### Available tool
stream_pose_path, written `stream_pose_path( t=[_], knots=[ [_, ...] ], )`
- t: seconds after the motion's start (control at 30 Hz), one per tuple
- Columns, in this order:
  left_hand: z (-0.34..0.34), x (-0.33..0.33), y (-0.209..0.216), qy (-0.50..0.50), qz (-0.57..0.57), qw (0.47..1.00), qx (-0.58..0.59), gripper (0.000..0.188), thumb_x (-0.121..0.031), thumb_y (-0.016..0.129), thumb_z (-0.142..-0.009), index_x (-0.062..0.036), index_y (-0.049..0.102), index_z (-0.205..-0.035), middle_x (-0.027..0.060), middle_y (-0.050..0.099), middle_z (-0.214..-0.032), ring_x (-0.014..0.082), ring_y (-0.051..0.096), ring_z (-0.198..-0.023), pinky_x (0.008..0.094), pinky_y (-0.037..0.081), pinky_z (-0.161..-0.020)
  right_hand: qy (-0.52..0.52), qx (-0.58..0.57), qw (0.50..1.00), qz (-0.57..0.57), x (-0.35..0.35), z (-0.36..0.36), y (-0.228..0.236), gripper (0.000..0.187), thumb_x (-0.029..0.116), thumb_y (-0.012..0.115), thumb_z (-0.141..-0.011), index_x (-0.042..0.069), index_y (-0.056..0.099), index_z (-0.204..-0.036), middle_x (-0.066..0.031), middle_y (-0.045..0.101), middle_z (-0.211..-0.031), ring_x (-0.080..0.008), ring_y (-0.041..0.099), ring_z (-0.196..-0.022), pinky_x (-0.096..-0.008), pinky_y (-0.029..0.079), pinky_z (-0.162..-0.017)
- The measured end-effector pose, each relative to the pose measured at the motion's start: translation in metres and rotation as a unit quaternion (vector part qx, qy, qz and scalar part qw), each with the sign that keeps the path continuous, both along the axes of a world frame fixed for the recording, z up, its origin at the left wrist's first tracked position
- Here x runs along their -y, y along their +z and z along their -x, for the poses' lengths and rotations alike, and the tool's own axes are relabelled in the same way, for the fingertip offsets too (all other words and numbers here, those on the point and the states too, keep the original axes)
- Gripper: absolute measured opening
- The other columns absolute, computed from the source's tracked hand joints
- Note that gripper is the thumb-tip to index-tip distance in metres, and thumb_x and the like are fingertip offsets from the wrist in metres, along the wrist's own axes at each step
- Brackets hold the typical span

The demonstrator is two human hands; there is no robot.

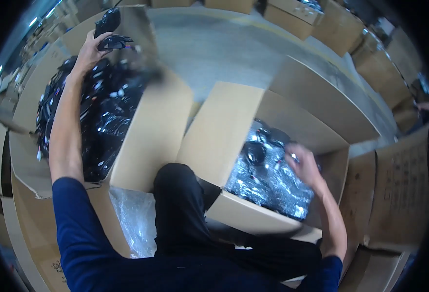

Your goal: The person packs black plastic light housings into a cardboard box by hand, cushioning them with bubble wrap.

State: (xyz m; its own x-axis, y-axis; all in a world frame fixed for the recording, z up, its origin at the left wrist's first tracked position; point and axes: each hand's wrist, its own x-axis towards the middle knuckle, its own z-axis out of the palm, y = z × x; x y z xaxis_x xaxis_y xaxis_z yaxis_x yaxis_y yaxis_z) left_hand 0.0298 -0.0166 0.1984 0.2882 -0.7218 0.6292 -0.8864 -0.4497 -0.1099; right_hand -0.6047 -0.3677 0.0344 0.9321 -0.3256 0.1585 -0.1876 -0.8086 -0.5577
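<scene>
My left hand point(92, 52) is raised at the far end of the left carton, closed on a glossy black corded device point(108, 22). A second black curved piece point(114, 43) sits at its fingers, with a blurred part trailing to the right. Below that arm, the left carton holds a heap of black glossy items point(97, 117) with pale and coloured bits among them. My right hand point(302, 165) hovers over or touches the contents of the right carton; its fingers are smeared by motion. Beside it lie clear plastic wrap point(273, 182) and rounded black items point(255, 153).
Open flaps of the left carton point(151, 131) and right carton point(224, 126) meet between them. My knee point(175, 190) stands close to both. Clear plastic point(135, 219) hangs at the lower left. More cartons point(399, 194) stand at right and along the far floor point(209, 44).
</scene>
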Motion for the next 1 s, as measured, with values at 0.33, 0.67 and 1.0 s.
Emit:
stream_pose_path(
  t=[0.33,0.67,1.0],
  knots=[
    [0.351,0.17,0.031,-0.269,-0.306,0.891,-0.198,0.033,-0.008,0.066,-0.086,-0.0055,0.064,-0.12,0.0195,0.058,-0.122,0.0412,0.057,-0.114,0.0452,0.049,-0.097,0.104,0.285,0.908,0.288,-0.037,-0.103,0.164,0.065,0.01,0.083,-0.073,0.006,0.056,-0.132,-0.0181,0.056,-0.138,-0.0368,0.059,-0.12,-0.0473,0.049,-0.098],
    [0.377,0.233,-0.142,-0.299,-0.257,0.725,-0.564,0.05,-0.01,0.082,-0.078,0.0003,0.064,-0.123,0.0261,0.054,-0.142,0.0414,0.052,-0.134,0.0422,0.044,-0.111,-0.11,-0.127,0.948,-0.271,0.047,0.02,-0.089,0.073,0.018,0.076,-0.089,-0.005,0.043,-0.15,-0.0173,0.072,-0.114,-0.0225,0.07,-0.103,-0.0345,0.055,-0.093],
    [0.367,0.254,-0.185,-0.217,-0.232,0.731,-0.604,0.037,-0.026,0.075,-0.094,0.0023,0.068,-0.117,0.0075,0.073,-0.102,0.0147,0.069,-0.086,0.0311,0.058,-0.082,-0.417,0.036,0.867,-0.271,0.04,0.058,-0.261,0.054,0.018,0.076,-0.092,-0.006,0.057,-0.136,-0.0192,0.068,-0.119,-0.0271,0.068,-0.106,-0.0375,0.053,-0.097]
  ],
)
